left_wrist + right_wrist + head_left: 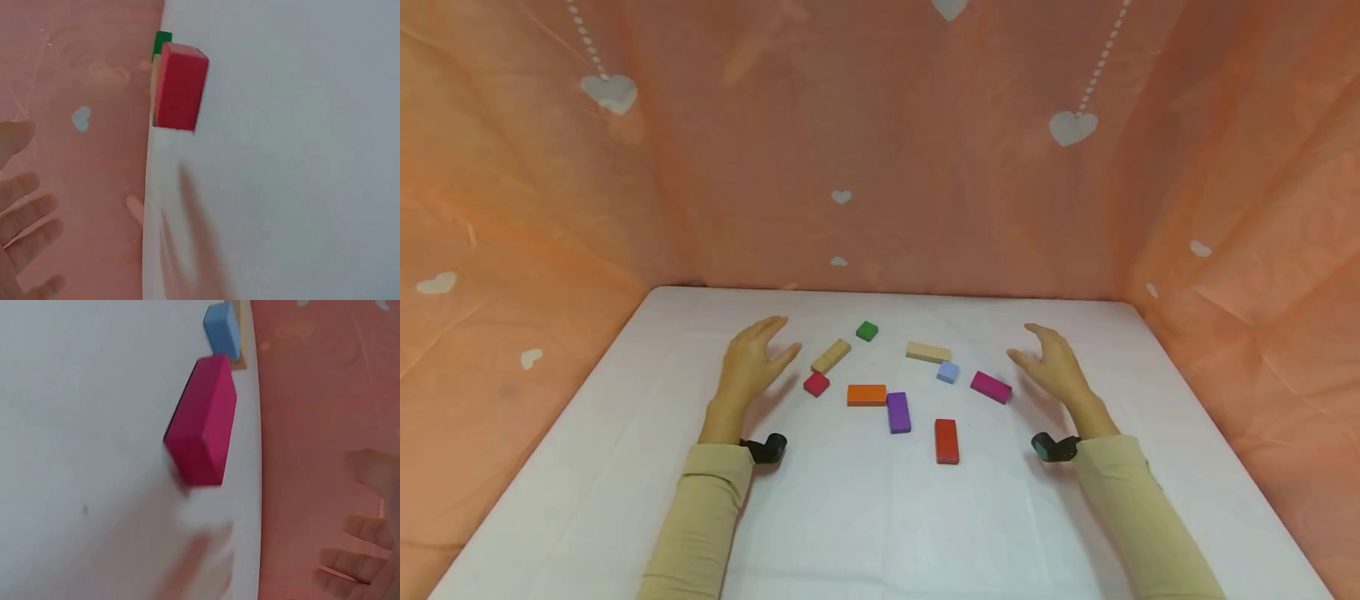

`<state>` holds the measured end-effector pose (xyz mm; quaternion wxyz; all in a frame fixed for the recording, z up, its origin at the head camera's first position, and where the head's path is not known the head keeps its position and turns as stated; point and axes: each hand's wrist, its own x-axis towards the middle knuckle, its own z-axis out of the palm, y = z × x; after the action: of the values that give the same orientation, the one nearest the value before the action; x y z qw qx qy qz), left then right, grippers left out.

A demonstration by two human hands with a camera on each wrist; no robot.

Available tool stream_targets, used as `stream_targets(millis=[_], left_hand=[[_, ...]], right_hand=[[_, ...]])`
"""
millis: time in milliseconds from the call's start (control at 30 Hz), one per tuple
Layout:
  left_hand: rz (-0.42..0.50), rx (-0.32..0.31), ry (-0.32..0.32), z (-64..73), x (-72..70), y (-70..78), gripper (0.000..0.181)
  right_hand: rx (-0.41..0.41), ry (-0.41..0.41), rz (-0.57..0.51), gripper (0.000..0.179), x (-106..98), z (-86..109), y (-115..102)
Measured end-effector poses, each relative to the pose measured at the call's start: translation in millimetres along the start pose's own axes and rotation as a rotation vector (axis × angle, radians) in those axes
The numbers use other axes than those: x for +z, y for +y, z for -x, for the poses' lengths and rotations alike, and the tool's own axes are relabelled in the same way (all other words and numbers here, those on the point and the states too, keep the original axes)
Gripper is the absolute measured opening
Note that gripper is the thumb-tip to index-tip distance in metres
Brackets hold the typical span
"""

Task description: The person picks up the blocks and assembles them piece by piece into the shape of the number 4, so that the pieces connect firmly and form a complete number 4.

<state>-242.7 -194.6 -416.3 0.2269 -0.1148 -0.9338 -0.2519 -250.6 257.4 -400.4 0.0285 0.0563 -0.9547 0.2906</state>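
Note:
My left hand (pixel 751 357) hovers at the left of the blocks, thumb apart from relaxed fingers, holding nothing. Nearest to it are a small red block (pixel 816 384) and a plain wooden block (pixel 831 356). The left wrist view shows the red block (pixel 181 87) large, with a bit of the green block (pixel 162 41) behind it. On the other side, my right hand (pixel 1051 360) is empty too, its fingers loosely bent beside the magenta block (pixel 991 387). In the right wrist view, the magenta block (pixel 203 422) stands before the light blue block (pixel 222 330).
Between the hands lie an orange block (pixel 867 395), a purple block (pixel 898 412) at its right end, a red oblong block (pixel 947 442) and another wooden block (pixel 928 352). A white table (pixel 880 525) carries them. Orange cloth (pixel 880 150) with hearts encloses the back and sides.

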Motion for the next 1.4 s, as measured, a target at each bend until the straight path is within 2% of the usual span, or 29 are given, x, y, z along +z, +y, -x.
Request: stream_targets(millis=[267, 567, 933, 1133, 1400], left_hand=[[0.183, -0.13, -0.097, 1.3, 6.7, 4.2, 0.048], [0.34, -0.173, -0.102, 0.8, 19.6, 8.4, 0.041], [0.434, -0.241, -0.099, 3.2, 39.3, 4.2, 0.035], [0.461, -0.266, -0.122, 5.5, 44.2, 2.9, 0.035], [0.471, -0.309, -0.116, 5.4, 47.1, 5.2, 0.035]], right_hand=[[-0.012, -0.01, -0.061, 0.062, 17, -9.7, -16], [-0.006, 0.019, -0.135, 0.054, 37, -20.4, -36], [-0.064, 0.059, -0.27, 0.047, 57, -30.6, -57], [-0.104, 0.094, -0.339, 0.044, 65, -35.7, -71], [-0.068, 0.038, -0.391, 0.044, 80, -47.3, -83]])
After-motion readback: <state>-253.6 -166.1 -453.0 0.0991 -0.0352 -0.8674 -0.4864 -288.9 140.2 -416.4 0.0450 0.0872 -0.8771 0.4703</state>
